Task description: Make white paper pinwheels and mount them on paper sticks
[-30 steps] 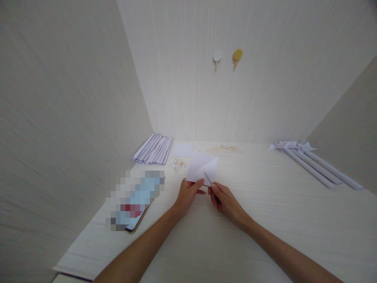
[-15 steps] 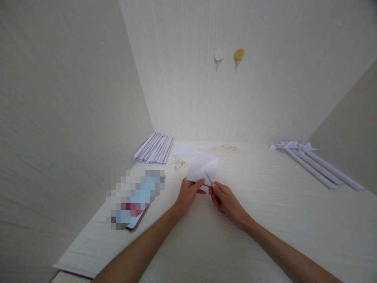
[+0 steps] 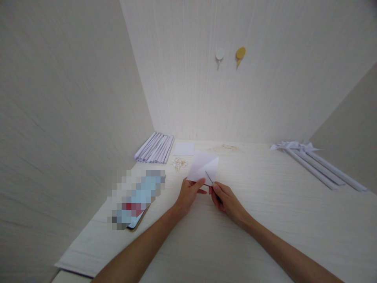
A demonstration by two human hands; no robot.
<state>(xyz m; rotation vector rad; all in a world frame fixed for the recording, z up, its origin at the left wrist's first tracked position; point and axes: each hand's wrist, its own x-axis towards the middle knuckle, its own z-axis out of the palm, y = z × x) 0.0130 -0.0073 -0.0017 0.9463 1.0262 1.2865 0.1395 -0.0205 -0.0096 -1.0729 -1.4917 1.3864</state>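
Observation:
My left hand [image 3: 188, 193] grips a square sheet of white paper [image 3: 202, 165] by its near edge, thumb on top and fingers beneath. A crease or slit runs in from the paper's right corner. In my right hand [image 3: 225, 197] is a pair of scissors [image 3: 209, 176], its dark handles mostly hidden by the fingers. One thin blade lies across the top of the paper, pointing in from the near right corner toward the middle. The other blade is out of sight, and I cannot tell how far apart the blades are.
Rolled paper sticks [image 3: 155, 148] and a flat white sheet [image 3: 184, 149] lie at the back left, near small white-and-gold pieces [image 3: 179, 163]. A phone [image 3: 138, 220], partly blurred, rests at left. Pinwheels on paper sticks [image 3: 318, 165] lie at right. Two hooks [image 3: 240, 53] hang on the wall.

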